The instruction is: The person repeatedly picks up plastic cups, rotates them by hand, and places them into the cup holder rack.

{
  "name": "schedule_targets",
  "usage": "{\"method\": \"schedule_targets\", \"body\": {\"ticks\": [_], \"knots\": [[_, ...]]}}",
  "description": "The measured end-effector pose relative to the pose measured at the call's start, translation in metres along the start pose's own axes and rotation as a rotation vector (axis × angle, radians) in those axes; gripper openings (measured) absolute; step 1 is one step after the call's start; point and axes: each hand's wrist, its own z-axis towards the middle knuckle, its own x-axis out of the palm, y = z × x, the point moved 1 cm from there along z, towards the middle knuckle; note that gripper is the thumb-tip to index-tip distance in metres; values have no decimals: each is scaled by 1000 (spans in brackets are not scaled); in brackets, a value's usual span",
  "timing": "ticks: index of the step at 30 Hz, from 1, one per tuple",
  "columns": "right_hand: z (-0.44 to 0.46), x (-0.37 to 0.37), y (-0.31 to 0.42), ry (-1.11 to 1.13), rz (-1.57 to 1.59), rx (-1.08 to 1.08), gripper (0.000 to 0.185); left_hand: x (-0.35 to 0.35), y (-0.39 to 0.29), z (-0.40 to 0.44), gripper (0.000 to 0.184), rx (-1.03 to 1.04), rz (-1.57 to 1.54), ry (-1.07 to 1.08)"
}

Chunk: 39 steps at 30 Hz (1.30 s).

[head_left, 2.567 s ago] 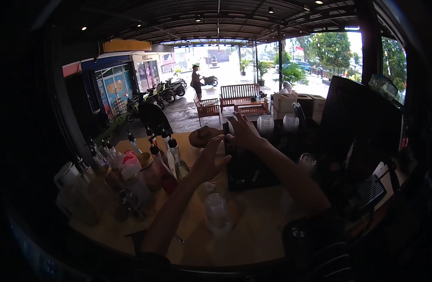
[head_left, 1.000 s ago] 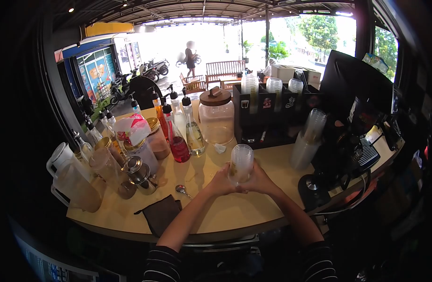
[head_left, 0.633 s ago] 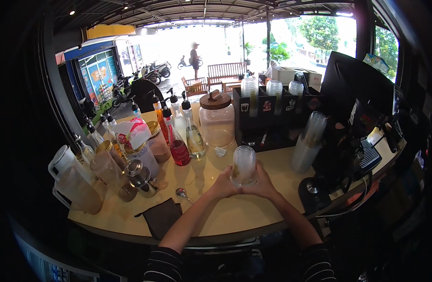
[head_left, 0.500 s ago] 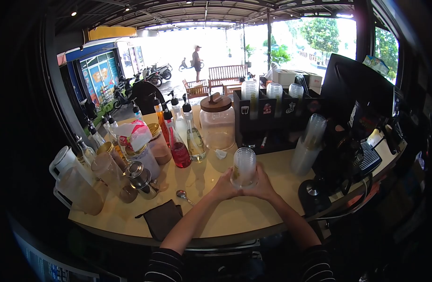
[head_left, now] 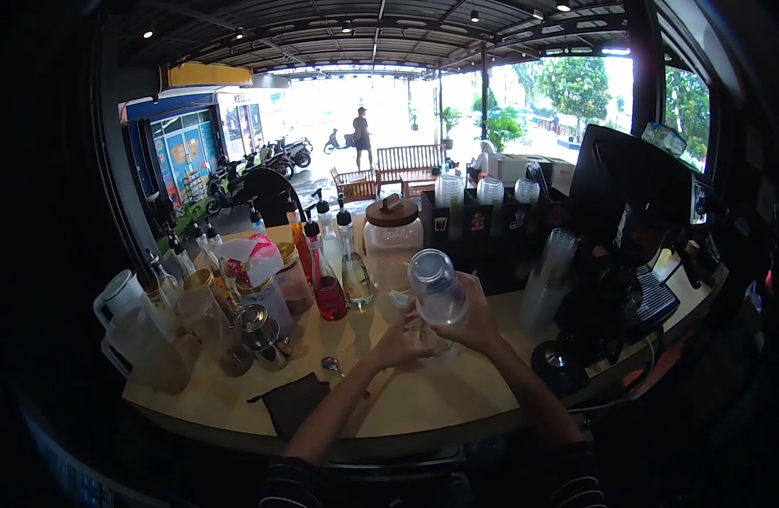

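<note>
Plastic cup (head_left: 432, 275) in right hand (head_left: 474, 320), "KELL" sign (head_left: 241, 99)

And the pale counter (head_left: 423, 411) is spanning the lower frame, pitchers (head_left: 144, 347) standing lower left, a spoon (head_left: 331, 364) lying left of centre, a dark cloth (head_left: 294, 406) resting just below!

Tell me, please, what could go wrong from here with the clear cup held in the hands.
The clear cup is in the right hand and could slip if that grip loosens. Swung forward, it might bump the lidded jar just behind. The spoon lies close by the left forearm, so a careless sweep could drag it along.
</note>
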Motion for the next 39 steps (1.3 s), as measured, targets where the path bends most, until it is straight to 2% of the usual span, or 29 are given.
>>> {"method": "schedule_targets", "body": {"ticks": [1,2,3,5,7,9,11,12,13,14,15,16,17,18,19,20,21,23,24,25,27,28,39], "knots": [[4,-4,8,-1,-12,-103,91,-10,-9,-3,116,40,-114,-96],[7,-7,16,-6,-15,-113,91,-21,-17,-7,114,162,-222,-184],[10,-9,25,29,-34,-141,89,-31,-30,-10,114,168,-218,-185],[13,-11,44,67,-47,-167,88,-51,-67,-21,105,547,-249,-350],[17,-9,63,229,-52,-209,85,-64,-89,-35,99,479,-220,-359],[19,-4,82,206,4,-215,83,-74,-97,-48,94,408,-188,-376],[19,5,90,186,63,-227,82,-84,-99,-62,85,308,-262,-505],[17,9,88,181,126,-139,78,-90,-85,-66,77,375,-171,-647],[16,16,86,177,187,-51,75,-93,-74,-71,77,372,-162,-664],[15,26,87,172,270,-139,56,-96,-63,-77,72,261,-235,-671],[12,34,90,182,282,-148,56,-99,-67,-83,68,150,-310,-676],[7,43,92,297,490,-27,46,-96,-71,-92,62,14,-368,-665],[5,51,95,412,693,99,37,-96,-76,-99,62,10,-363,-677],[5,55,106,319,773,109,31,-95,-79,-105,64,10,-350,-640],[8,55,109,326,780,107,31,-96,-79,-110,66,10,-338,-602],[12,53,110,345,814,215,31,-101,-72,-114,70,219,87,-655],[16,52,111,361,845,326,30,-104,-71,-119,70,214,91,-657],[16,56,112,361,883,348,30,-105,-71,-126,73,297,37,-500],[16,59,111,364,895,355,30,-105,-77,-129,66,275,-3,-487],[15,62,110,370,907,361,30,-105,-78,-131,66,267,-8,-486],[14,63,115,360,900,374,30,-107,-75,-134,57,84,-95,-460],[14,62,117,344,891,376,30,-105,-75,-133,50,89,-191,-480],[11,55,105,269,900,522,32,-89,-53,-117,47,136,-348,-460]]}}
